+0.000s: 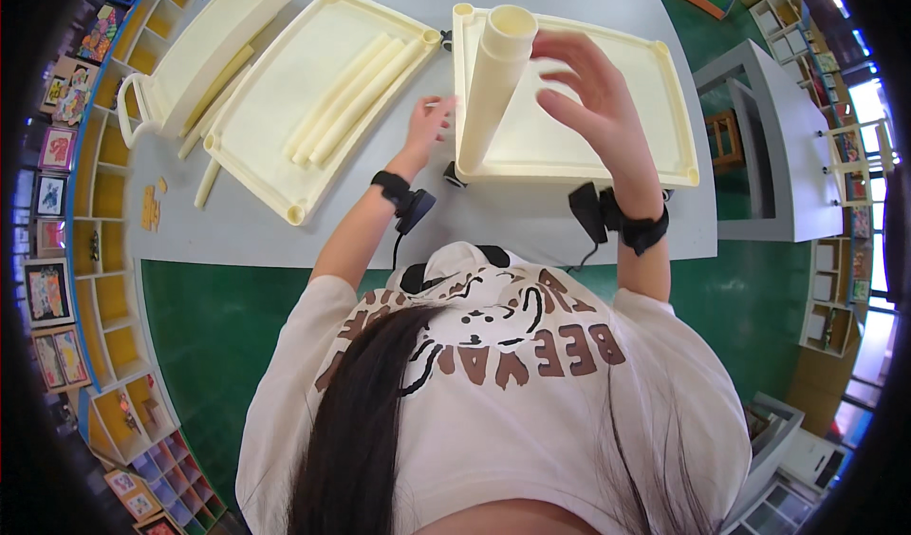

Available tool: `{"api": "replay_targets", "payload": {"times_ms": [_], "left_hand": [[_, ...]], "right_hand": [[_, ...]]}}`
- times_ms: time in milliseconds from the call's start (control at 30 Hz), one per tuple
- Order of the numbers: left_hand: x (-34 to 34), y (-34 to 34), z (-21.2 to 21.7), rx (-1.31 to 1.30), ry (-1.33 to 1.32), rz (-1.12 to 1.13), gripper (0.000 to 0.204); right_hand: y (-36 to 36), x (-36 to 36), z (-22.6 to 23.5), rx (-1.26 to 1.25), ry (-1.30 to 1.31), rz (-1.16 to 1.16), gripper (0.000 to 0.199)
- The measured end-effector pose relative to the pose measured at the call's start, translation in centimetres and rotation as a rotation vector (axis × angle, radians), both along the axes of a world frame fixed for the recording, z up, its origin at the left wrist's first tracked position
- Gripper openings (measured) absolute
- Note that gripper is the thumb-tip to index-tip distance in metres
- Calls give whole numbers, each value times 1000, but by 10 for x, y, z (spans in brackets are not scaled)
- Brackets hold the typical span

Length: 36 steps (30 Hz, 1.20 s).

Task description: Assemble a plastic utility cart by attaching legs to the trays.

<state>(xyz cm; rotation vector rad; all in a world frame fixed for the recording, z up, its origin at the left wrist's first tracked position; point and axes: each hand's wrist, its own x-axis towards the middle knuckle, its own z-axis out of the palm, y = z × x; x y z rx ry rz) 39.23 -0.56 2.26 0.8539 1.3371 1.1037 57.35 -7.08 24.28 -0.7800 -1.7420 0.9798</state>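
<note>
A cream plastic tube [497, 84] stands upright at the near left corner of a cream rectangular tray [617, 108] with dark casters. My right hand [593, 84] is beside the tube's upper end, its fingers apart and curved. The fingertips are at the tube's rim; I cannot tell whether they touch it. My left hand [432, 127] hovers by the tray's left edge, fingers spread and slightly blurred, holding nothing. Left of it lies a second cream tray [261, 112] with round corner sockets, and on it rest several cream tubes [365, 98].
At the far left lies another cream tray [213, 46] with a looped handle [128, 108], and loose tubes [218, 117] lie beside it. Small tan pieces [150, 208] sit on the grey table [199, 241]. A grey cabinet [797, 146] stands to the right, shelves [102, 250] to the left.
</note>
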Motion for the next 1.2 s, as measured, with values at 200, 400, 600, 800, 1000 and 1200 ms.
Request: {"api": "replay_targets", "payload": {"times_ms": [200, 400, 600, 800, 1000, 1200], "left_hand": [[-99, 1, -26, 434, 593, 212, 33], [-150, -21, -31, 389, 1229, 254, 33], [-147, -30, -31, 362, 1528, 110, 32], [-144, -23, -29, 455, 1588, 106, 34], [-149, -12, -36, 414, 1603, 119, 36], [-150, -5, -41, 367, 1682, 125, 31]], "right_hand": [[-24, 57, -24, -212, -74, -178, 23], [-42, 89, -36, -274, -10, -476, 12], [-54, 90, -41, -327, 60, -542, 11], [-59, 87, -42, -163, 159, -626, 12], [-60, 89, -41, -139, 173, -604, 12], [-61, 92, -40, -126, 397, -586, 13]]}}
